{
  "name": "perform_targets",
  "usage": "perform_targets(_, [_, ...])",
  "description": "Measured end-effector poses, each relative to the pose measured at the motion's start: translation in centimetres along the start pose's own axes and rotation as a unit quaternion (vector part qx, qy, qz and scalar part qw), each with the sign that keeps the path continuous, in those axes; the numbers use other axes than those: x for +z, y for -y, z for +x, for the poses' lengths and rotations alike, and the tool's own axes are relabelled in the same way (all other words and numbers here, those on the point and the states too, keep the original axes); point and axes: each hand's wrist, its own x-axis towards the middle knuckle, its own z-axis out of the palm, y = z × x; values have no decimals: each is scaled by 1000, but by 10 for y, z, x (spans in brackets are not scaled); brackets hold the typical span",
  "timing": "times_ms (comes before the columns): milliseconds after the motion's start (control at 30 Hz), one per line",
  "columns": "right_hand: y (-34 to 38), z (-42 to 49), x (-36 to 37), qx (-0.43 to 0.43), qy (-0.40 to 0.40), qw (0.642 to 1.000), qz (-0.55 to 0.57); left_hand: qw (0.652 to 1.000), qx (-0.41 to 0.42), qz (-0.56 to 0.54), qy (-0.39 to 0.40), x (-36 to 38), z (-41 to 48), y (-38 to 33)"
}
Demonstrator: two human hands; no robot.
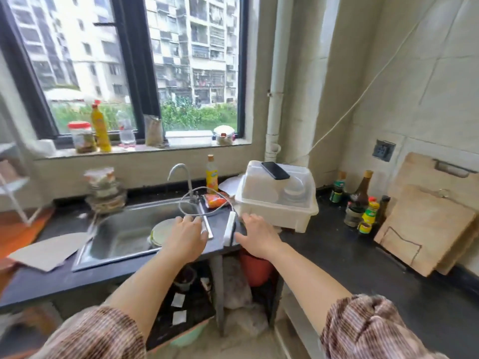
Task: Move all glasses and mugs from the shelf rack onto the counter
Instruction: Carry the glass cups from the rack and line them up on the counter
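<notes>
Head view: left hand [187, 232] and right hand [256, 235] are hovering, grips spread and holding nothing, over dark worktop [363, 255] flanking white power strip [230, 229]; steel sink [124, 234] lying left.

Dark counter [337, 255] carries dish box [277, 203], bottles [360, 200], cutting boards [425, 229]

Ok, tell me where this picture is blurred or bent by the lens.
Head view: the stacked glass containers left of the sink are smeared by motion blur, as is the white rack at the far left edge; the wide lens bows the window frame and wall pipe; both hands and the phone are fairly sharp.
</notes>
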Motion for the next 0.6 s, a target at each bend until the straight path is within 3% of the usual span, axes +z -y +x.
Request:
perform_targets(267, [167, 87, 39, -132, 15, 991, -32, 987, -154, -13, -42, -60, -10, 160])
perform_targets(600, [369, 229, 97, -245, 15, 969, -19, 968, -236, 56, -71, -116, 28, 364])
